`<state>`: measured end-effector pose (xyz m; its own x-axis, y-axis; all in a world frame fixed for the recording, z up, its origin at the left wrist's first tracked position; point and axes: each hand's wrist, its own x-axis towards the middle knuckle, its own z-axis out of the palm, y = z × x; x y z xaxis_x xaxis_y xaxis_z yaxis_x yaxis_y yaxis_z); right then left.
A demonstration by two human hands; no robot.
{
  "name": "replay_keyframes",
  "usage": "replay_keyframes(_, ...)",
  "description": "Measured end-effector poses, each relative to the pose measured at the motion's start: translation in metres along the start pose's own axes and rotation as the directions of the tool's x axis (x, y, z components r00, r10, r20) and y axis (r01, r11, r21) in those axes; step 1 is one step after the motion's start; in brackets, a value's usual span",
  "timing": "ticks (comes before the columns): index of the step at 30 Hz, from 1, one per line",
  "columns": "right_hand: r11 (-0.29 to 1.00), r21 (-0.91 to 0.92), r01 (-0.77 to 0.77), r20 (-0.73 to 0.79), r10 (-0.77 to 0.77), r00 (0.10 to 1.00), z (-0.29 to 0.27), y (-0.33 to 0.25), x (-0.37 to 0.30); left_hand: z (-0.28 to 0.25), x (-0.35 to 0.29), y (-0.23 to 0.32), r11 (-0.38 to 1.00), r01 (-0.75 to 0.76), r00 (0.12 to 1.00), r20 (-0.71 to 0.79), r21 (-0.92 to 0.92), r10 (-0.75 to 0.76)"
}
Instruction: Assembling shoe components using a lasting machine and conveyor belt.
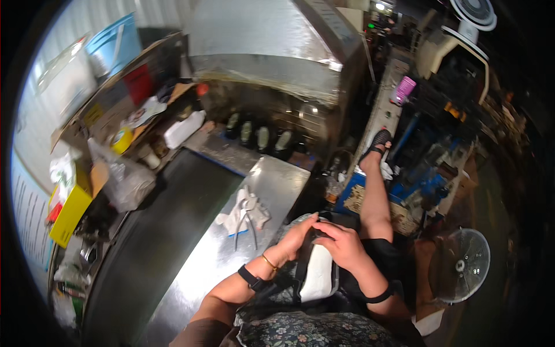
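A long white piece with dark edging, shaped much like a shoe sole, lies in my lap. My left hand is closed at its far end, with thumb and fingers pinched together. Opposite it, my right hand bends its fingers over the same end, and the two sets of fingertips almost meet. What exactly lies between the fingertips is hidden. To the left, on a shiny metal plate, pliers rest with handles spread on a whitish knit glove or cloth.
A dark conveyor belt runs along my left below a metal hood. Several dark shoes with pale insides stand beneath the hood. Cluttered boxes, including a yellow box, line the far left. A round fan is at right.
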<state>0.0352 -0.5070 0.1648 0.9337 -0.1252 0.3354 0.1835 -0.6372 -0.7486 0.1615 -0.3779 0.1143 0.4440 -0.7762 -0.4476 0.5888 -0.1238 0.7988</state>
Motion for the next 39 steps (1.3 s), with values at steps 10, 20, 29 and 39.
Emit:
replay_keyframes(10,0.977,0.015,-0.211,0.253,0.200,0.947,-0.014,0.041,0.031,0.005,0.030,-0.018,0.993,-0.016,0.992,-0.122,-0.117,0.001)
replay_keyframes(20,0.538,0.415,-0.734,0.051,0.792,0.609,0.089,0.051,-0.080,-0.048,0.028,-0.016,0.488,-0.410,0.828,0.090,0.770,0.553)
replay_keyframes(29,0.571,0.439,-0.694,0.204,0.689,0.696,0.090,0.077,-0.041,-0.059,0.022,-0.021,0.900,-0.295,0.947,-0.027,0.321,0.319)
replay_keyframes(39,0.752,-0.607,-0.257,0.022,0.339,0.941,0.094,0.067,-0.014,-0.054,0.044,-0.017,0.942,-0.184,0.972,-0.092,0.280,0.217)
